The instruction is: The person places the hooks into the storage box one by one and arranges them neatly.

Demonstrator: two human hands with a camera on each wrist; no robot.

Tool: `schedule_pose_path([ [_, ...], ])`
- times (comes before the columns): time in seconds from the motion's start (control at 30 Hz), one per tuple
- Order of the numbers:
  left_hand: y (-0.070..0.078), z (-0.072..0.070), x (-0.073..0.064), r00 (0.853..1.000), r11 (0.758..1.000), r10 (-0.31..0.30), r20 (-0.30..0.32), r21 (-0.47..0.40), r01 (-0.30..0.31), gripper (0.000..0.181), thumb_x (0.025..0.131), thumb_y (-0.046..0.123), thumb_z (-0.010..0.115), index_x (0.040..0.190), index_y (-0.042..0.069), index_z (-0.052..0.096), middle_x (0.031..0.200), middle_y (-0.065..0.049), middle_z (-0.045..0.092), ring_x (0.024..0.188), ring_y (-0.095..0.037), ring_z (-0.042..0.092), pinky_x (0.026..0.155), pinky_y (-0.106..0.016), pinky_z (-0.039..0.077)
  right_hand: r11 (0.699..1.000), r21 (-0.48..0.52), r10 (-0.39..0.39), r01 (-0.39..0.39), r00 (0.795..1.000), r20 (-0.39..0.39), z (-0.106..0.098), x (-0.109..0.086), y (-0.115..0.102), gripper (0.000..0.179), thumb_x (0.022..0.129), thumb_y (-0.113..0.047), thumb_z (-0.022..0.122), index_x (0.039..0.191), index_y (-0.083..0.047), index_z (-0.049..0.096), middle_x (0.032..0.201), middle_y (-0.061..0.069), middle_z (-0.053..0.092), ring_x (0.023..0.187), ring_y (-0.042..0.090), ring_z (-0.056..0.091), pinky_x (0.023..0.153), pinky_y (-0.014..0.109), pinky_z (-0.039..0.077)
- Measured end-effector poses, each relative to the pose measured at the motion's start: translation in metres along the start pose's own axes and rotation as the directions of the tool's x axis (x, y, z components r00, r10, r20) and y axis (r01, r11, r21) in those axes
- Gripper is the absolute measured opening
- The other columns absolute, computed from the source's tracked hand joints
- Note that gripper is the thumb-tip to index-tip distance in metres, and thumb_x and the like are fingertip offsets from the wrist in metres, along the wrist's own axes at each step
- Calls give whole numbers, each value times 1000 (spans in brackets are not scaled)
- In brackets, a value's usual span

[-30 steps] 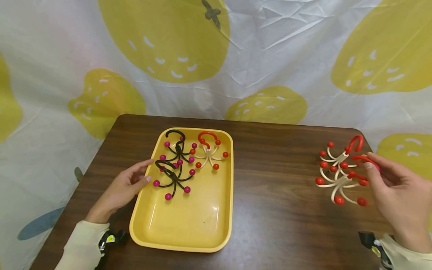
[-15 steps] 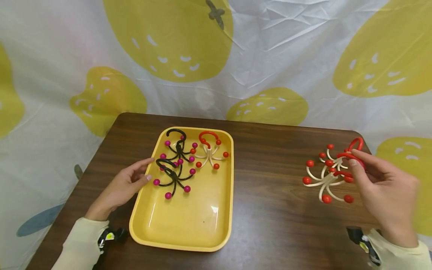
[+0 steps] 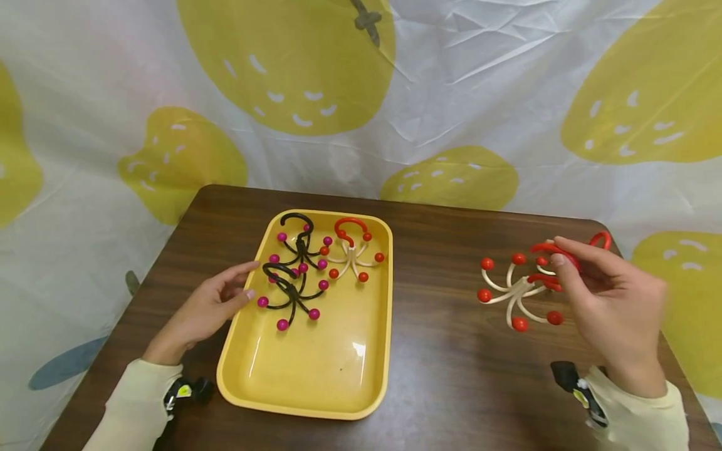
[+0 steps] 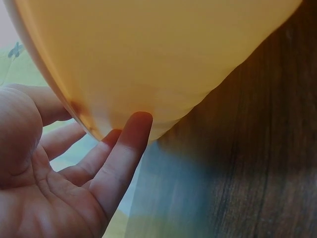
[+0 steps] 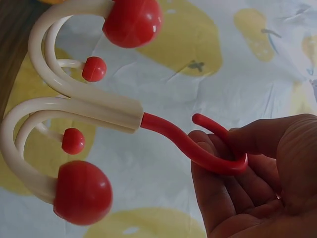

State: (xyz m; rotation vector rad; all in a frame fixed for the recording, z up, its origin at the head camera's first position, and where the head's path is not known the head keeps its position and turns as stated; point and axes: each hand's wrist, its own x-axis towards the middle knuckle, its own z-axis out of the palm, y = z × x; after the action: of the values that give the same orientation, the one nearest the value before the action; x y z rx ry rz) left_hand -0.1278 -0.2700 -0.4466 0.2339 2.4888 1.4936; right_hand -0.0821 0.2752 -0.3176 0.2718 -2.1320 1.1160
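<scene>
In the head view my right hand (image 3: 615, 307) pinches the red hook of a hook hanger (image 3: 516, 291) with curved white arms and red ball tips. The right wrist view shows thumb and fingers around that red hook (image 5: 213, 161), arms pointing away from the palm. On the left, my left hand (image 3: 197, 319) touches the yellow tray (image 3: 390, 300), thumb at its rim, while straight fingers (image 4: 116, 173) lie against the outer wall. Inside the tray are two black hook hangers (image 3: 293, 294) with magenta balls and a white one (image 3: 352, 252) with a red hook.
Another hook hanger (image 3: 602, 239) with a red hook lies at the table's right, mostly hidden behind my right hand. The brown table (image 3: 451, 376) ends at a white cloth (image 3: 316, 163) with yellow fruit prints. Camera straps sit on both wrists.
My right hand has carried the held hanger leftward, off the other red-hooked hanger and nearer the tray. The left hand stays at the tray's side.
</scene>
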Motion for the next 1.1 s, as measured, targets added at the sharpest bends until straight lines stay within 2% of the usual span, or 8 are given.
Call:
schedule_pose_path([
  [0.3,3,-1,-1,1000,999,21,8,-32,-21,58,106,16,65,160,11,45,141,-27,60,110,-32,68,76,-29,61,993,100,-71,67,997,37,27,6,-15,24,84,14,78,107,8,80,98,-15,80,64,-6,65,62,7,49],
  [0.43,1,-1,-1,1000,1000,17,5,-24,-17,58,106,19,65,160,12,45,141,-26,60,109,-32,68,76,-29,61,983,165,-98,84,992,75,41,7,-20,25,84,16,76,108,9,80,102,-8,81,76,-2,74,68,9,55],
  [0.53,0,0,0,1000,1000,16,4,-20,-16,58,106,20,65,160,12,46,140,-26,61,109,-32,68,76,-30,61,974,200,-126,103,986,105,52,9,-22,26,84,17,76,108,8,79,105,-5,81,80,-1,74,70,10,55],
  [0.73,0,0,0,1000,1000,24,3,-19,-24,58,107,19,65,160,11,45,140,-26,61,107,-31,68,75,-30,60,961,251,-158,114,974,162,71,10,-25,30,82,19,76,108,5,81,103,-5,81,76,0,72,69,11,56],
  [0.9,2,0,-1,999,999,34,5,-27,-33,58,107,18,65,161,10,44,141,-26,61,106,-29,68,74,-29,60,956,277,-163,98,962,219,85,10,-29,29,85,15,77,109,0,82,104,3,82,77,3,71,67,12,56],
  [1.1,1,0,0,999,999,36,0,-30,-36,58,106,17,65,160,11,45,140,-26,62,105,-28,68,73,-29,59,949,295,-194,112,944,266,101,10,-34,30,87,11,78,110,-7,83,101,7,82,68,5,66,57,13,50],
])
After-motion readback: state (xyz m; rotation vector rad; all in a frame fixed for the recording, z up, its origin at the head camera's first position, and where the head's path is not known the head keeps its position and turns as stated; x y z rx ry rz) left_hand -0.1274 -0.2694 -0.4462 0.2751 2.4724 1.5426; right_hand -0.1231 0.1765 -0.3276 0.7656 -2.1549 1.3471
